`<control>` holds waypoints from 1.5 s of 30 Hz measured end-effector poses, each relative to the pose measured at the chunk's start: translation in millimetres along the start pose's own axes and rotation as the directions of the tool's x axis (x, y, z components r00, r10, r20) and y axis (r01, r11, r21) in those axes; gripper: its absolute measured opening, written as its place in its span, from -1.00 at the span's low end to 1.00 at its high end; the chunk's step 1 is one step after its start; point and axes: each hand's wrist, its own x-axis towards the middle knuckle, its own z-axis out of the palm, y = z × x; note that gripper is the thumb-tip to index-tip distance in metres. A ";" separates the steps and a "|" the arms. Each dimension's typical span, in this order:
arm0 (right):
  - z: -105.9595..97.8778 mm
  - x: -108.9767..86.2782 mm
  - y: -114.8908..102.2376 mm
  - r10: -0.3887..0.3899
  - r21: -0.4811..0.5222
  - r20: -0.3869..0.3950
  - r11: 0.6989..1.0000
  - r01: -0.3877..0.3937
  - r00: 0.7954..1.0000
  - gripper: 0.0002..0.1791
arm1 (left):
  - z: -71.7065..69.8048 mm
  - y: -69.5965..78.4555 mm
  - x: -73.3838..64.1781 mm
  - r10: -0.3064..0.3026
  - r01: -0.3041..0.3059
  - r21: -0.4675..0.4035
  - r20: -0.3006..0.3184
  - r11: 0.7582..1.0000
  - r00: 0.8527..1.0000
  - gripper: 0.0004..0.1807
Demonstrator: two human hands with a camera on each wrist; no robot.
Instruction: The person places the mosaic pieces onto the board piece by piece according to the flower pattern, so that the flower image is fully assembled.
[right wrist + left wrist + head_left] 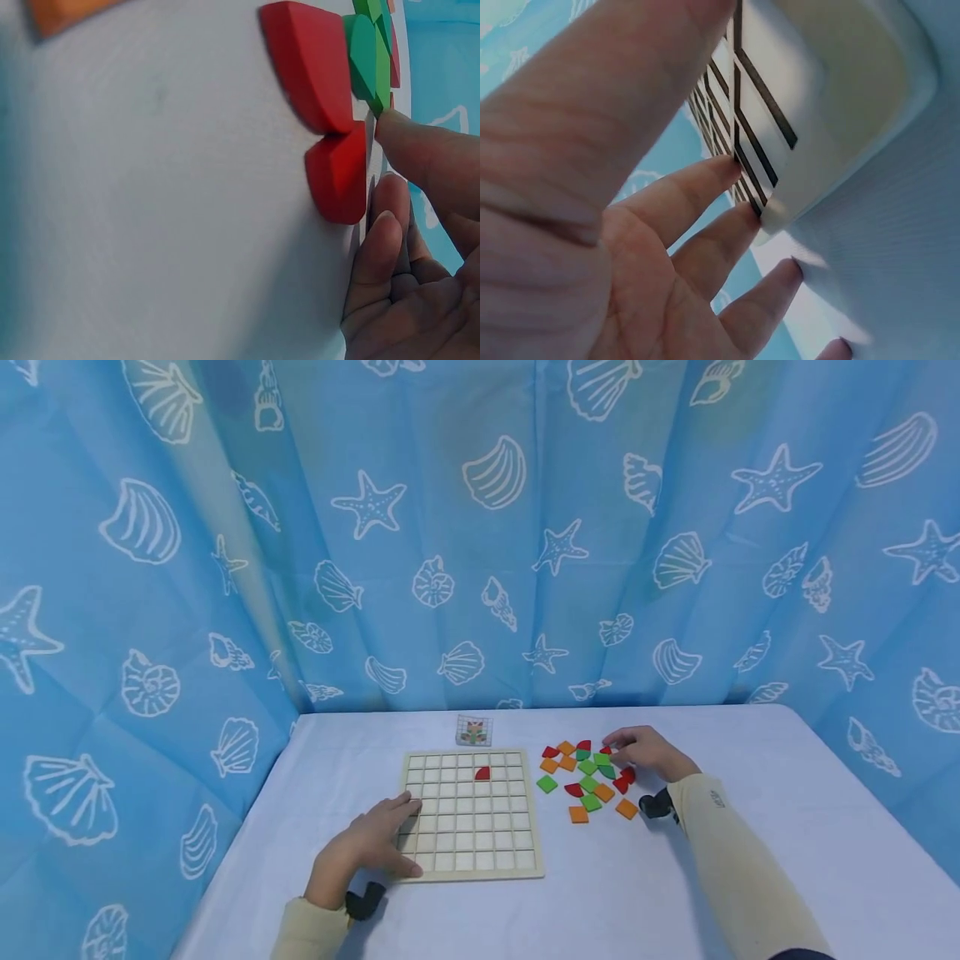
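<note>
My left hand [375, 839] rests with spread fingers along the left side of a pale square grid board [475, 877]. Its thumb lies over the board's near left corner, and two fingertips [746, 214] touch the grid's edge. One red quarter-circle tile [482, 773] sits in a cell of the upper rows. Over at the far side of the loose tiles, my right hand [648, 752] pinches a red tile [605, 750] between thumb and finger, mostly covered by the fingertips. Its other fingers curl in beneath. Two red tiles [311, 67] lie close to this hand.
Loose green squares [547, 784], orange squares [579, 815], red quarter-circles [573, 790] and dark green leaf-shaped tiles [582, 754] are scattered right of the board. Behind the board lies a small pattern card [474, 731]. A blue shell-print curtain [450, 527] surrounds the white table [480, 927].
</note>
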 end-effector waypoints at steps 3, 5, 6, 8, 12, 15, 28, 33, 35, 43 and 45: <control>0.4 -1.6 2.0 -0.003 -0.004 -0.005 1.000 0.003 1.000 -0.48 | 2.5 1.5 0.0 -0.014 0.014 -0.004 0.002 1.000 1.000 0.14; 1.4 -2.7 2.0 -0.002 -0.003 -0.005 1.000 0.002 1.000 -0.49 | 3.6 1.4 -0.7 -0.018 0.018 -0.002 -0.001 1.000 1.000 0.13; 2.1 -3.2 1.5 -0.005 -0.005 -0.003 1.000 0.005 1.000 -0.49 | 3.7 1.5 -1.6 -0.017 0.017 0.002 -0.007 1.000 1.000 0.14; 2.9 -3.0 0.7 -0.001 -0.007 -0.002 1.000 0.001 1.000 -0.49 | 4.2 1.1 -2.8 -0.011 0.012 0.003 -0.015 1.000 1.000 0.14; 3.2 -1.1 0.2 0.003 -0.012 0.000 1.000 -0.003 1.000 -0.49 | 3.6 0.9 -3.1 -0.001 0.002 0.015 -0.025 1.000 1.000 0.14; 2.3 0.2 1.4 -0.001 -0.019 -0.010 1.000 0.001 1.000 -0.50 | 3.1 1.8 -1.9 0.004 -0.004 0.016 -0.031 1.000 1.000 0.14; -1.3 7.3 5.4 0.013 0.012 -0.020 1.000 -0.013 1.000 -0.47 | 2.0 1.3 1.3 -0.011 0.011 0.007 -0.019 1.000 1.000 0.14; -0.9 4.5 2.5 -0.013 -0.003 -0.016 1.000 0.013 1.000 -0.52 | 1.9 -0.9 1.5 0.001 0.000 0.024 -0.030 1.000 1.000 0.14; -0.3 3.1 0.9 -0.024 -0.022 -0.021 0.999 0.023 0.999 -0.55 | 2.3 -1.2 1.5 0.004 -0.003 0.025 -0.029 1.000 1.000 0.14; 3.4 1.0 -5.7 -0.038 -0.084 -0.102 0.996 0.030 0.994 -0.60 | 2.9 -0.5 1.1 -0.006 0.006 0.032 -0.019 0.999 1.000 0.14; 2.8 0.5 -5.9 -0.044 -0.102 -0.143 0.994 0.029 0.989 -0.62 | 1.3 0.1 2.2 0.002 -0.001 0.037 -0.019 0.999 1.000 0.13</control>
